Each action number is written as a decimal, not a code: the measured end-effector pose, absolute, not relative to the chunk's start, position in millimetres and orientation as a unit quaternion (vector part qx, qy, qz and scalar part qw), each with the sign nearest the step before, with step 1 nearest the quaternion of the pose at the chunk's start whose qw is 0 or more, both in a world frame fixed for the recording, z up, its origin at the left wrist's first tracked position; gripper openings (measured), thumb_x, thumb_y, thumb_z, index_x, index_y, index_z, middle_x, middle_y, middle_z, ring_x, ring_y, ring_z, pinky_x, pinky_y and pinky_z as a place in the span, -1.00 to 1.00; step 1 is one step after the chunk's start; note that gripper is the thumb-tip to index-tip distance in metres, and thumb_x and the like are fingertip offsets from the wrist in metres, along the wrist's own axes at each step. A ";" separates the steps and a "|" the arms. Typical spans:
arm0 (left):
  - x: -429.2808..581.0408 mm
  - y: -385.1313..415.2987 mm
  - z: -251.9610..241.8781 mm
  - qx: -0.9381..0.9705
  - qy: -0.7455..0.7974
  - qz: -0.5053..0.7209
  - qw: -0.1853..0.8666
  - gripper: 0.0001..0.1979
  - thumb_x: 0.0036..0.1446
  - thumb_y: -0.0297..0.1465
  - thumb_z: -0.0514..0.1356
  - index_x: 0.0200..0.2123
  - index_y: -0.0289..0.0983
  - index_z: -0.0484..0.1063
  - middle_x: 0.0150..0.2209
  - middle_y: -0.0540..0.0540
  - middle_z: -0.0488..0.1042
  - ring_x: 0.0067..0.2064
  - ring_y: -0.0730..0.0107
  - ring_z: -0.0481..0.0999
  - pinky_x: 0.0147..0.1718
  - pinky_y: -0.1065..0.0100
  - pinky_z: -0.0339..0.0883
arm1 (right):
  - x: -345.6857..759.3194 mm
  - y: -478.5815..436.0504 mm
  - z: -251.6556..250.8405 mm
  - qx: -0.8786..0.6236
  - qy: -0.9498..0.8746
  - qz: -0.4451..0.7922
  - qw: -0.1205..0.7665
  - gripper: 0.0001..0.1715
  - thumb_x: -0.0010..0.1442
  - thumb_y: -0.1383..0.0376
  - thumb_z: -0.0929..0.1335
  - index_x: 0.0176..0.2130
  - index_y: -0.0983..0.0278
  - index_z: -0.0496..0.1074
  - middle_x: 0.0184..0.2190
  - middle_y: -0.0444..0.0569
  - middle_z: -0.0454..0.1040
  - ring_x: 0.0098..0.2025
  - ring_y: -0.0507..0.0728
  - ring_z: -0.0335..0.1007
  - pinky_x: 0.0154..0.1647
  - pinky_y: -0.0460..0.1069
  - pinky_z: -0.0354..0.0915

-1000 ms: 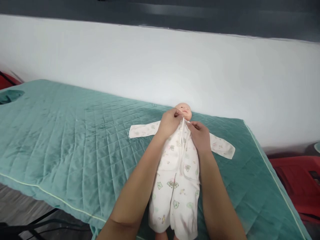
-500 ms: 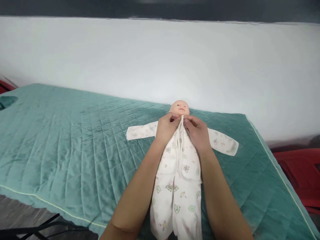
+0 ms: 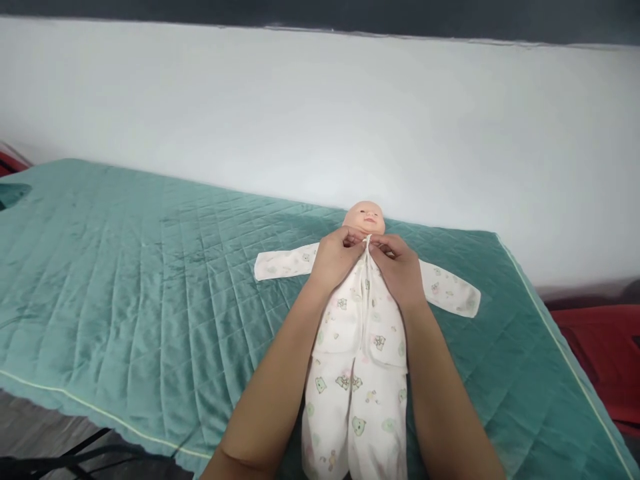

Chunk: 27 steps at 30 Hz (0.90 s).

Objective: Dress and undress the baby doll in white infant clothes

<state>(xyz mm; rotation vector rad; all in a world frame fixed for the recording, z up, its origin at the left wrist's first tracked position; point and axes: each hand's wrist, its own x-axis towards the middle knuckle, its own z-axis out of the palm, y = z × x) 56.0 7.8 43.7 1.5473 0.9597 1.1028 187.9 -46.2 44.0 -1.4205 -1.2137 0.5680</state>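
Hands (image 3: 336,263), two, in narrow pinches at the neckline of one shirt (image 3: 345,319) on one doll (image 3: 366,216)

Both forearms (image 3: 277,373) reach forward, left hand (image 3: 335,260) and right hand (image 3: 401,268) nearly meeting, fingers (image 3: 391,241) pinched.

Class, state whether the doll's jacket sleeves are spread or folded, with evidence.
Spread: both sleeves reach out sideways, one each side, over the green cover.

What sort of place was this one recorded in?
Probably an indoor training or treatment room: a baby doll in white printed clothes lies on a green quilted cover, which has what looks like a massage-bed face hole at one end, beside a plain white wall.
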 end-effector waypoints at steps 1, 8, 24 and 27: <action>55.7 7.8 43.4 0.638 0.392 0.453 0.484 -0.93 0.09 -0.42 0.28 -0.32 -0.27 0.52 -0.29 -0.06 0.59 -0.27 0.41 0.54 -0.20 0.38 0.37 | 188.1 -46.1 43.6 -0.603 -0.516 0.242 0.558 -0.79 0.13 0.21 0.39 -0.23 0.21 0.58 -0.18 -0.05 0.52 -0.24 0.09 0.39 -0.15 0.02 0.35; 51.5 7.2 45.9 0.654 0.370 0.445 0.487 -0.89 0.18 -0.40 0.21 -0.27 -0.27 0.54 -0.24 -0.08 0.60 -0.22 0.41 0.54 -0.17 0.39 0.35 | 190.5 -45.6 43.5 -0.602 -0.546 0.229 0.537 -0.80 0.10 0.22 0.39 -0.23 0.19 0.52 -0.09 -0.03 0.48 -0.05 0.16 0.39 0.02 0.08 0.29; 49.2 6.1 45.3 0.566 0.341 0.432 0.614 -0.67 0.04 -0.46 0.28 -0.07 -0.22 0.43 -0.34 -0.01 0.52 -0.30 0.41 0.50 -0.23 0.36 0.39 | 193.7 -44.1 40.6 -0.585 -0.566 0.270 0.515 -0.78 0.13 0.21 0.41 -0.18 0.17 0.42 0.07 -0.03 0.49 0.13 0.21 0.35 0.17 0.15 0.16; 49.3 6.0 46.4 0.568 0.347 0.428 0.612 -0.67 0.05 -0.47 0.27 -0.07 -0.23 0.43 -0.38 0.01 0.48 -0.35 0.44 0.46 -0.28 0.38 0.37 | 194.4 -43.8 39.3 -0.586 -0.563 0.267 0.518 -0.79 0.12 0.22 0.41 -0.19 0.18 0.43 0.07 -0.04 0.49 0.13 0.20 0.35 0.17 0.14 0.16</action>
